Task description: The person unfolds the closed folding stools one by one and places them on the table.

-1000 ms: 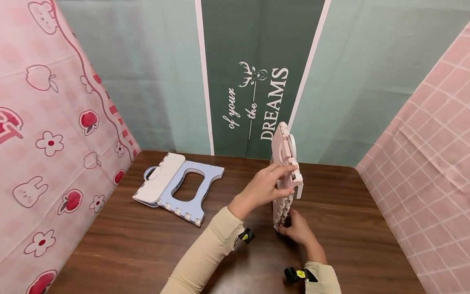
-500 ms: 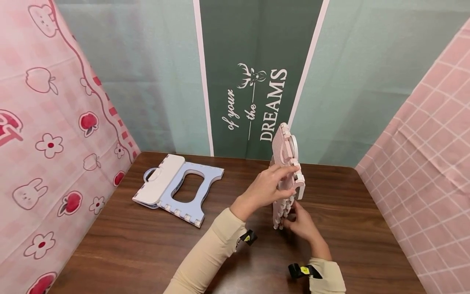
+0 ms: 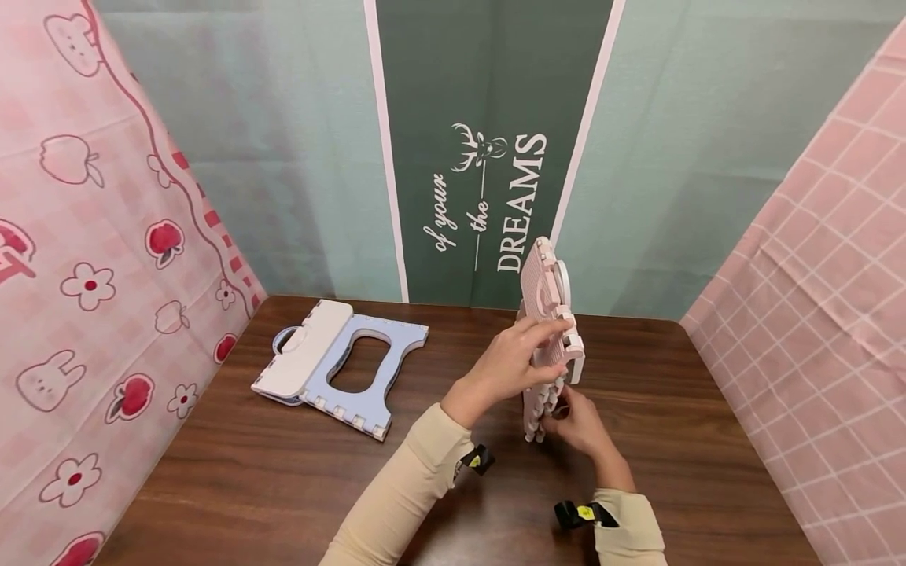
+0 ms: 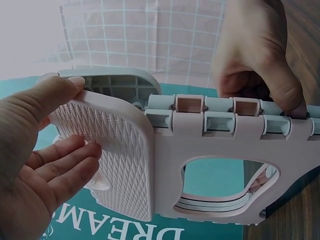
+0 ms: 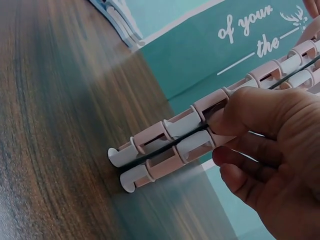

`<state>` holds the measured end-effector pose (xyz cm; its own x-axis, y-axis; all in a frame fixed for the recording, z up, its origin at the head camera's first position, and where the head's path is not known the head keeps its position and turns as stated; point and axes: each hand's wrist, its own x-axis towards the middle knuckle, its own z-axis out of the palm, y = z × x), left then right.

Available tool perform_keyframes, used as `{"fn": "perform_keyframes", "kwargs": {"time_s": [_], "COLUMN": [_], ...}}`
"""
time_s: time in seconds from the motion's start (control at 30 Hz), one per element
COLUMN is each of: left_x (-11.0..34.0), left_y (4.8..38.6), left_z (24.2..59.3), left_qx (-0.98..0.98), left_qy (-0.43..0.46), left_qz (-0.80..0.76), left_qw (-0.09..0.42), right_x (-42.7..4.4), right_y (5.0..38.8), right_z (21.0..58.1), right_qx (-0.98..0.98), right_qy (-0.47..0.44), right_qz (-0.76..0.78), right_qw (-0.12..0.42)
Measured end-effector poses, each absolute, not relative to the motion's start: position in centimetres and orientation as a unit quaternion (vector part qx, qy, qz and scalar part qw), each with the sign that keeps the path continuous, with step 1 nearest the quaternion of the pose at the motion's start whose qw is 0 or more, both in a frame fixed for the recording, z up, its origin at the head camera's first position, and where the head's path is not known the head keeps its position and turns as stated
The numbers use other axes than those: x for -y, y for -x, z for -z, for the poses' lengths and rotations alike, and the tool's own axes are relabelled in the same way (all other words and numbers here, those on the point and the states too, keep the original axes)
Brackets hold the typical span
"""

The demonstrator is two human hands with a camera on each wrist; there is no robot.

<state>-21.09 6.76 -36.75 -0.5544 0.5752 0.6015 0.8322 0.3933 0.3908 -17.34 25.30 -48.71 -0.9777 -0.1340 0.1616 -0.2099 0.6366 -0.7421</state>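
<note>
A pink-and-white folding stool (image 3: 541, 287) stands upright on end on the table, its textured seat panel (image 4: 117, 155) at the top. My left hand (image 3: 501, 360) holds the seat panel, the thumb over its edge and the other fingers along the textured face. Lower down, my right hand (image 3: 582, 428) grips the hinged leg edge. In the right wrist view its thumb presses at the dark gap between two rows of hinge joints (image 5: 165, 142), with the other fingers curled beside them. The two leg frames lie close together. The stool's far side is partly hidden.
A blue-and-white folding stool (image 3: 371, 365) lies flat on the brown wooden table (image 3: 283, 487) at the left, its handle loop facing left. A green curtain (image 3: 658, 196) hangs behind the table. Pink patterned cloths stand at both sides.
My right hand has moved slightly up the hinged edge of the pink folding stool. The left hand keeps its hold, and the view has shifted a little.
</note>
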Motion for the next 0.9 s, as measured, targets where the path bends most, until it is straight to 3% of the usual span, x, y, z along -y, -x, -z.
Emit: {"fn": "perform_keyframes", "kwargs": {"time_s": [0.3,0.9], "left_x": [-7.0,-6.7], "left_y": [21.0,20.5], "left_z": [36.9,39.4], "left_qx": [0.807,0.781], "left_qy": [0.426,0.393], "left_qz": [0.351,0.442], "left_qw": [0.208,0.2], "right_x": [-25.5,-25.3], "right_y": [17.8,17.5], "right_z": [48.8,48.9], "right_qx": [0.91,0.911], "right_qy": [-0.097,-0.102], "right_qz": [-0.399,-0.394], "right_qw": [0.061,0.058]}}
